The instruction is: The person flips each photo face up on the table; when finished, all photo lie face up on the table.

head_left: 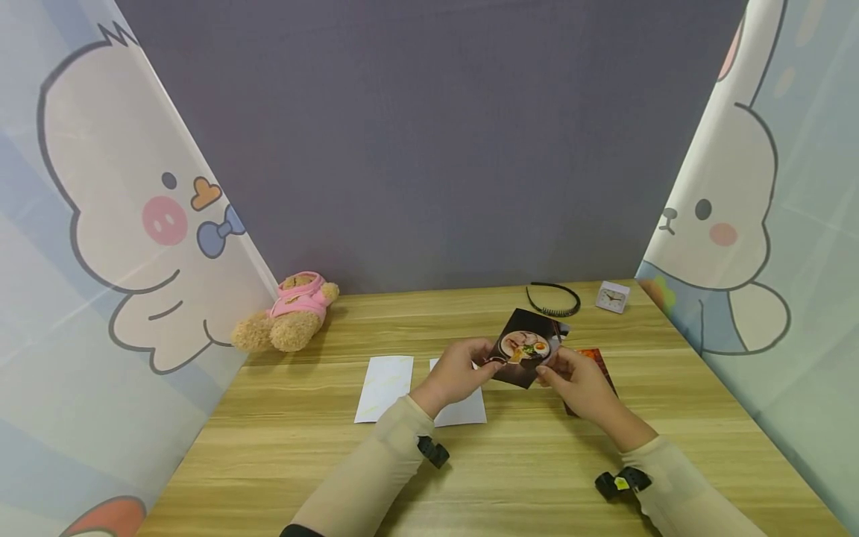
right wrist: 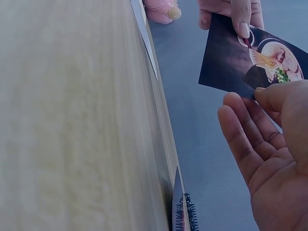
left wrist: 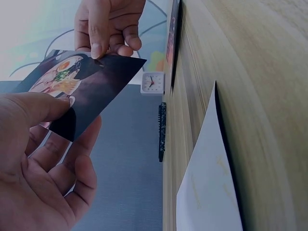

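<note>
Both hands hold a dark photo card (head_left: 513,371) above the table; it shows a bowl of noodles with egg. The left hand (head_left: 459,373) pinches its left side, thumb on the picture face, as the left wrist view shows. At the lower right edge, the right hand (head_left: 582,384) pinches it between thumb and fingers. Beneath the left hand lies a white sheet (head_left: 463,412), partly covered, and another white sheet (head_left: 385,388) lies to its left. Under the right hand is a red and dark card (head_left: 593,355), mostly hidden.
A teddy bear (head_left: 298,307) in a pink hoodie lies at the table's back left. Towards the back right are a black headband (head_left: 555,312) and a small white clock (head_left: 612,297). A dark panel (head_left: 429,149) and printed side curtains (head_left: 731,224) enclose the wooden table (head_left: 523,477).
</note>
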